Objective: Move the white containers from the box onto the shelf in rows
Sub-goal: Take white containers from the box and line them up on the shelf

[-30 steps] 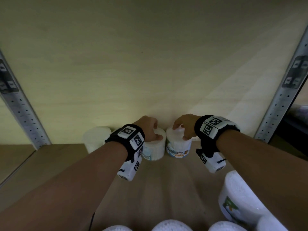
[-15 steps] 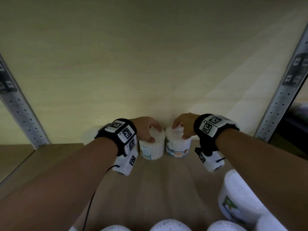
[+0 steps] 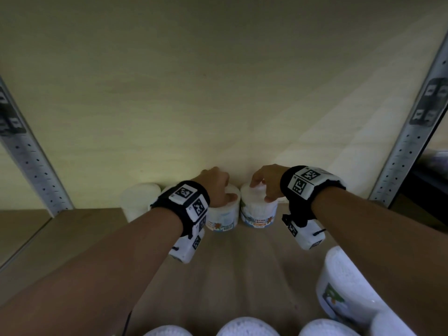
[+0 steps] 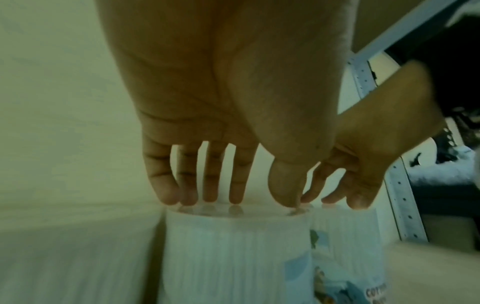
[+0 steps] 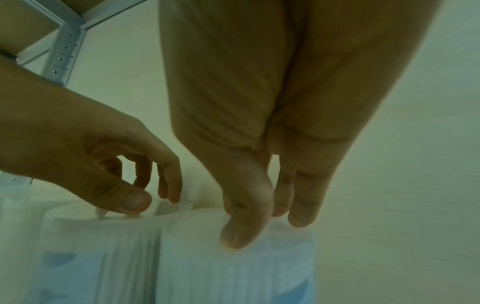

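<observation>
Two white cotton-bud containers stand side by side at the back of the wooden shelf [image 3: 242,265]. My left hand [image 3: 224,191] is over the left container [image 3: 223,215]; its fingertips [image 4: 236,198] and thumb tip rest on the clear lid of that container [image 4: 233,246], not around the rim. My right hand [image 3: 264,187] grips the right container [image 3: 258,212] from above. Its thumb [image 5: 244,232] lies over the front rim of that container [image 5: 233,277], with the fingers behind. A third white container [image 3: 140,200] stands further left at the back.
Several more white containers line the shelf's front edge [image 3: 247,327], and a larger-looking one stands at the front right [image 3: 344,287]. Perforated metal uprights [image 3: 31,161] [image 3: 407,141] flank the shelf. A pale back panel [image 3: 218,93] closes it off behind.
My left wrist swung a little left, then back to the right, and its hand stays on the left container's lid. The right hand and both containers have hardly moved.
</observation>
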Demonstrator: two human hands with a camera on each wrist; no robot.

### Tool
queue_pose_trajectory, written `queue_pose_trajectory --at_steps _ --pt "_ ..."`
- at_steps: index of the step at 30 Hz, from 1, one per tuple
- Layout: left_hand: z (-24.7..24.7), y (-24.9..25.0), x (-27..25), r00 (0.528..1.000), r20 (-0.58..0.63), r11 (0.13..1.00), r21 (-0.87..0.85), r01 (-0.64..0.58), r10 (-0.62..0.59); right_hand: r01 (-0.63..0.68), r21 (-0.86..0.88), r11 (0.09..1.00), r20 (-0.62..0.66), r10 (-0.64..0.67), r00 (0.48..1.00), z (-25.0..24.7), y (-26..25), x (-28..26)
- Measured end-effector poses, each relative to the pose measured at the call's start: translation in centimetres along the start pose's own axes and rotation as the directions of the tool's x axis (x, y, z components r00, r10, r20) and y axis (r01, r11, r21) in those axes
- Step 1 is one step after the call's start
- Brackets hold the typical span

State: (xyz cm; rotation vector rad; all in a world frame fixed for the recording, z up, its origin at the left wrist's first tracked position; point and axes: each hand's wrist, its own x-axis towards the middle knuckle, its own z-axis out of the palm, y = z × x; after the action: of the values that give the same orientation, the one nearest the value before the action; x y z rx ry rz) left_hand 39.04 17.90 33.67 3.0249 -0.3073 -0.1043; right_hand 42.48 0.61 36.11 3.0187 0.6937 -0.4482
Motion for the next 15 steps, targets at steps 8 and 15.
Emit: queue_pose_trajectory --at_steps 8,15 --pt "-2.0 -0.6 -0.7 0.973 0.202 0.992 -0.086 -0.095 0.111 0.005 0.006 1.0 0.001 -0.005 1.0 0.0 0.1 0.0" --pt "-1.4 -0.9 -0.8 0.982 0.133 0.991 -0.058 -0.124 0.131 0.002 -0.001 1.0 0.001 -0.002 1.0 0.1 0.0 0.1"
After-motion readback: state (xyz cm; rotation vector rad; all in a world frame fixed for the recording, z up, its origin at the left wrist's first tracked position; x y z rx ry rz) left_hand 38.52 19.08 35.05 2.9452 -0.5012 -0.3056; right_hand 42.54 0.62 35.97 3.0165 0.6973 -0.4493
